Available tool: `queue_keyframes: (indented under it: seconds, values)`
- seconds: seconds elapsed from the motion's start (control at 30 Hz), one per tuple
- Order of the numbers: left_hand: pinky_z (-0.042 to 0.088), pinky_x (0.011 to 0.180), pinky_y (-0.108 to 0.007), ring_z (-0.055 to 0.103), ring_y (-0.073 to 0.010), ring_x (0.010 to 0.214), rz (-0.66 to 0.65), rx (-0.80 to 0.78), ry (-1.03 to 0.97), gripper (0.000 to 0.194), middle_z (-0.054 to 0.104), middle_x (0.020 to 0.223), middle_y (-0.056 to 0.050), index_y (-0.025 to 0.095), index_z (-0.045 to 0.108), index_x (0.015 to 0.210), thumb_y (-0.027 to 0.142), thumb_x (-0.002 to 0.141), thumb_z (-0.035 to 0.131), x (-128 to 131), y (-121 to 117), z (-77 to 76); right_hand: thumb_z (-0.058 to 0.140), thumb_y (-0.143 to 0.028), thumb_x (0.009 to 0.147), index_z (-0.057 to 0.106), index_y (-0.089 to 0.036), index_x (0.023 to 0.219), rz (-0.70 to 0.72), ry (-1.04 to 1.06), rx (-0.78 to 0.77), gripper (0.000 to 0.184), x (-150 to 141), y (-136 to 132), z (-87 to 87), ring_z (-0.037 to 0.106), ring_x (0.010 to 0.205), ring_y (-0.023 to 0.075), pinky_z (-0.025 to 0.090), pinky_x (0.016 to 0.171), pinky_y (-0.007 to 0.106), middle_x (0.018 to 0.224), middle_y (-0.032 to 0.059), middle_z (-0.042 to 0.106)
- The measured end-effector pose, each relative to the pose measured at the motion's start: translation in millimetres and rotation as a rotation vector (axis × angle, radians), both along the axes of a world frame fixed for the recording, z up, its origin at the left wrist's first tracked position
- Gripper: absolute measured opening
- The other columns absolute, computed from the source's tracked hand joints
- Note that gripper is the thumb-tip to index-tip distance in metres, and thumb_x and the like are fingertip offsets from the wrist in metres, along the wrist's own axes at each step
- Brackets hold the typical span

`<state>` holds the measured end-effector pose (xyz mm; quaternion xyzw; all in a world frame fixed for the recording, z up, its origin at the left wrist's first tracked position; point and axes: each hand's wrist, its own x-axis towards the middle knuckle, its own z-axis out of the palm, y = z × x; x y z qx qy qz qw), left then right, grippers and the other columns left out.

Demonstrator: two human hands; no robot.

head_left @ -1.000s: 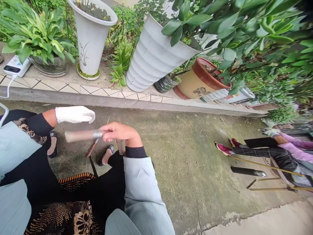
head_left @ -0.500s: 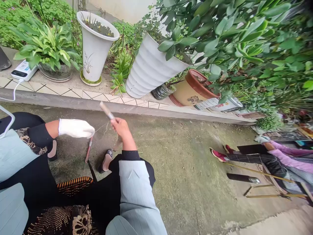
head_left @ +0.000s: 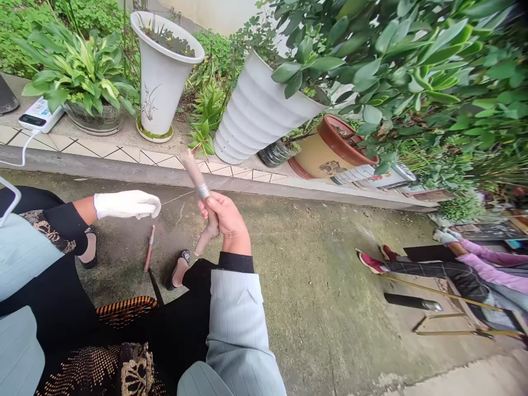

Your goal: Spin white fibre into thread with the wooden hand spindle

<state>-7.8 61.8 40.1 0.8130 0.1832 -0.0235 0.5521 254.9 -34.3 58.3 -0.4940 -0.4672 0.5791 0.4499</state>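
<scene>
Two hands — right hand (head_left: 226, 221) clutching ferruled handle (head_left: 193, 174), gloved left hand (head_left: 127, 204) level.

I can read no words or numbers anywhere. The white power bank (head_left: 41, 114) has small print and a dark panel, both too small to make out, and the printing on the white carton (head_left: 373, 177) beside the terracotta pot (head_left: 332, 148) is just as illegible to me.

Gap between left hand (head_left: 127, 204) and right hand (head_left: 226, 220): only thin thread (head_left: 177, 197) crossing; curb (head_left: 124, 173) beyond.
</scene>
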Motion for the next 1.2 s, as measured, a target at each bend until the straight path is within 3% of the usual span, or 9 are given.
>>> queue_keyframes:
  seconds: [0.1, 0.23, 0.4, 0.53, 0.7, 0.83, 0.93, 1.03, 1.2]
  values:
    - [0.036, 0.058, -0.02, 0.041, -0.0098, 0.064, -0.027, 0.022, 0.016, 0.021, 0.052, 0.078, 0.0, 0.013, 0.053, 0.085, 0.029, 0.091, 0.04, 0.6, -5.4, -0.9, 0.066, -0.046, 0.072, 0.058, -0.016, 0.079, -0.252, -0.006, -0.035, 0.033, 11.7, 6.5, -10.0, 0.043, 0.054, 0.007, 0.039, 0.05, 0.02, 0.069, -0.0014, 0.053]
    - [0.036, 0.064, -0.02, 0.041, -0.01, 0.067, -0.164, 0.093, -0.075, 0.025, 0.054, 0.076, 0.0, 0.013, 0.053, 0.079, 0.026, 0.093, 0.037, 4.0, -12.5, 4.5, 0.06, -0.042, 0.076, 0.059, -0.016, 0.083, -0.331, -0.267, -0.163, 0.027, 9.2, 16.2, -31.2, 0.045, 0.053, 0.0076, 0.039, 0.051, 0.021, 0.068, -0.0013, 0.055]
    - [0.034, 0.063, -0.021, 0.041, -0.0096, 0.064, -0.181, 0.189, -0.112, 0.024, 0.055, 0.074, 0.0, 0.013, 0.054, 0.078, 0.024, 0.092, 0.039, 7.7, -15.9, 12.7, 0.055, -0.036, 0.082, 0.066, -0.019, 0.092, -0.118, -1.045, -0.223, 0.023, -11.9, 23.6, -46.4, 0.057, 0.073, 0.016, 0.041, 0.064, 0.027, 0.082, 0.0057, 0.066]
    - [0.034, 0.062, -0.021, 0.042, -0.0094, 0.062, -0.177, 0.302, -0.073, 0.024, 0.054, 0.072, 0.001, 0.013, 0.057, 0.078, 0.024, 0.091, 0.04, 6.9, -11.8, 12.2, 0.054, -0.04, 0.084, 0.067, -0.021, 0.1, 0.169, -1.289, -0.303, 0.028, -32.3, 25.5, -51.4, 0.061, 0.09, 0.0226, 0.041, 0.069, 0.029, 0.102, 0.0122, 0.068]
    - [0.034, 0.063, -0.022, 0.043, -0.0101, 0.062, -0.066, 0.447, -0.024, 0.022, 0.056, 0.072, 0.0, 0.014, 0.056, 0.079, 0.025, 0.088, 0.04, 5.3, 4.3, 7.9, 0.059, -0.035, 0.081, 0.07, -0.019, 0.094, 0.543, -1.213, -0.364, 0.023, -45.8, 22.4, -51.5, 0.062, 0.081, 0.0188, 0.039, 0.062, 0.025, 0.093, 0.0106, 0.069]
    - [0.036, 0.066, -0.022, 0.049, -0.012, 0.065, -0.039, 0.493, -0.023, 0.023, 0.06, 0.076, -0.001, 0.015, 0.058, 0.081, 0.029, 0.086, 0.04, 7.1, 19.0, 0.9, 0.059, -0.028, 0.081, 0.068, -0.016, 0.087, 0.842, -0.831, -0.413, 0.017, -49.8, 15.9, -44.6, 0.052, 0.057, 0.0092, 0.037, 0.053, 0.021, 0.068, 0.001, 0.062]
    - [0.038, 0.067, -0.022, 0.05, -0.0127, 0.067, 0.018, 0.478, -0.022, 0.025, 0.06, 0.076, -0.001, 0.015, 0.058, 0.081, 0.032, 0.085, 0.04, 10.5, 25.8, -5.5, 0.062, -0.032, 0.079, 0.066, -0.015, 0.089, 0.96, -0.471, -0.356, 0.021, -43.8, 8.5, -29.4, 0.048, 0.054, 0.0066, 0.038, 0.052, 0.019, 0.065, -0.0025, 0.058]
    - [0.039, 0.067, -0.022, 0.05, -0.0129, 0.07, 0.078, 0.333, -0.045, 0.027, 0.06, 0.08, -0.002, 0.014, 0.057, 0.083, 0.035, 0.086, 0.04, 15.1, 24.2, -11.9, 0.067, -0.041, 0.074, 0.065, -0.013, 0.094, 0.793, -0.186, -0.223, 0.034, -25.2, 0.1, -9.7, 0.047, 0.056, 0.0065, 0.039, 0.053, 0.02, 0.068, -0.0021, 0.058]
    - [0.037, 0.056, -0.021, 0.041, -0.0094, 0.062, 0.053, -0.02, -0.051, 0.025, 0.053, 0.079, -0.001, 0.013, 0.053, 0.088, 0.032, 0.09, 0.037, 21.8, 3.2, -20.9, 0.065, -0.047, 0.075, 0.062, -0.015, 0.09, -0.124, 0.027, 0.049, 0.036, 6.1, -0.4, -2.5, 0.041, 0.051, 0.0061, 0.035, 0.048, 0.02, 0.064, -0.0029, 0.052]
